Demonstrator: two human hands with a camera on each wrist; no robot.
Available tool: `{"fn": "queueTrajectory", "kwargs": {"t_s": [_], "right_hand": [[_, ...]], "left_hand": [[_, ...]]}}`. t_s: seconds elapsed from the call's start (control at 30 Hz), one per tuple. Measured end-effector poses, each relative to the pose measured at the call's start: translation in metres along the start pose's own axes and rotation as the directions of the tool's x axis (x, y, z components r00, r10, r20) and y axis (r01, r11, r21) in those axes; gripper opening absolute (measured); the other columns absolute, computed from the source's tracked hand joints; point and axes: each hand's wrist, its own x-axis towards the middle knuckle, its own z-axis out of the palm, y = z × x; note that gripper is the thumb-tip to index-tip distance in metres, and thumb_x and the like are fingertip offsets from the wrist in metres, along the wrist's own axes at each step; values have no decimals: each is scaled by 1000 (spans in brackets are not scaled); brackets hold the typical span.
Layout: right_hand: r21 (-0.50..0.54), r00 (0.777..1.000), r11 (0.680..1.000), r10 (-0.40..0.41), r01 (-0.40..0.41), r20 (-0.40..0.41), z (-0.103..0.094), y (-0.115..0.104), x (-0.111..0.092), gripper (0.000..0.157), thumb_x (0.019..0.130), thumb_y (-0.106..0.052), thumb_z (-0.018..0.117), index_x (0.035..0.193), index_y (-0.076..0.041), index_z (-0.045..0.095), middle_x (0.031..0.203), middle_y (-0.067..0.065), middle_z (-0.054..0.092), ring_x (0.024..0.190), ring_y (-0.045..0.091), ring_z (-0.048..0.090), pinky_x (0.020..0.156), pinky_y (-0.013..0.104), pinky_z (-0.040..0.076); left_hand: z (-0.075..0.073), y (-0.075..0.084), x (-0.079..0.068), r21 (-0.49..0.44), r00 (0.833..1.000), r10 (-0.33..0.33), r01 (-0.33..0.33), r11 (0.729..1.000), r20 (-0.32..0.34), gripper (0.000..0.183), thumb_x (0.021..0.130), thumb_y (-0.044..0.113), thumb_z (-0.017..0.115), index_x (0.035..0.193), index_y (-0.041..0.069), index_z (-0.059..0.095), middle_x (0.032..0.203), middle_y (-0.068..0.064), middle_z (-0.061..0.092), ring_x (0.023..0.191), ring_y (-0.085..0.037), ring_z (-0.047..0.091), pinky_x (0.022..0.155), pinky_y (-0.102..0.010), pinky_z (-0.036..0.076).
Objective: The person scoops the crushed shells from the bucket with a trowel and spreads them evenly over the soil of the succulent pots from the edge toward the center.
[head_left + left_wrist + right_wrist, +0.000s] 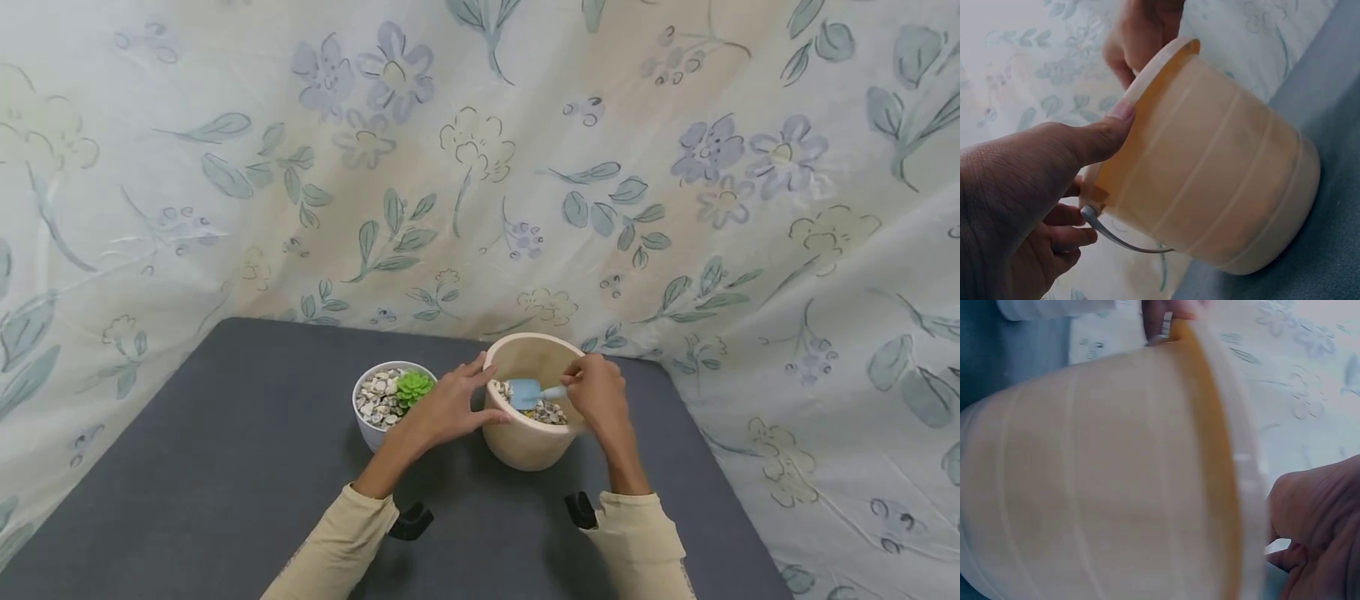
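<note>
A cream plastic bucket (525, 454) stands upright on the table, with small pebbles (550, 413) inside. My left hand (447, 406) holds its rim from the left, and in the left wrist view the thumb (1107, 134) lies on the rim while the fingers curl near the grey handle (1124, 241). From the right, my right hand (600, 390) grips the handle of a light blue toy shovel (523, 393). The shovel's blade is down inside the bucket by the pebbles. In the right wrist view the bucket wall hides the shovel's blade.
Left of the bucket, close to my left forearm, stands a white pot (366, 432) with pebbles and a green succulent (414, 387). The dark grey table (225, 467) ends at a floral curtain (480, 208) behind and to the right.
</note>
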Motion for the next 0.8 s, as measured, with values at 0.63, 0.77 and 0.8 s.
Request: {"fn": "queueTrajectory", "kwargs": {"t_s": [0.63, 0.77, 0.8], "right_hand": [[108, 978, 975, 202, -196, -51, -57, 11, -30, 21, 102, -14, 69, 108, 3, 79, 111, 28, 76, 83, 31, 67, 61, 28, 46], [121, 974, 971, 215, -206, -69, -62, 8, -37, 20, 102, -14, 69, 107, 3, 79, 110, 28, 76, 81, 30, 65, 60, 28, 45], [123, 974, 971, 214, -204, -74, -63, 7, -38, 20, 101, -14, 69, 107, 3, 79, 110, 28, 76, 81, 30, 65, 60, 29, 45]], "left_hand": [[-3, -4, -5, 25, 998, 12, -10, 1000, -54, 90, 91, 55, 77, 161, 12, 42, 170, -18, 35, 151, -49, 41, 121, -62, 41], [-4, -5, -8, 23, 997, 9, -7, 1000, -73, 92, 91, 56, 76, 163, 15, 38, 169, -17, 38, 151, -49, 42, 122, -64, 38], [-5, -4, -8, 17, 997, 4, -3, 1000, -75, 92, 91, 56, 76, 164, 15, 37, 169, -16, 38, 151, -50, 42, 122, -65, 38]]}}
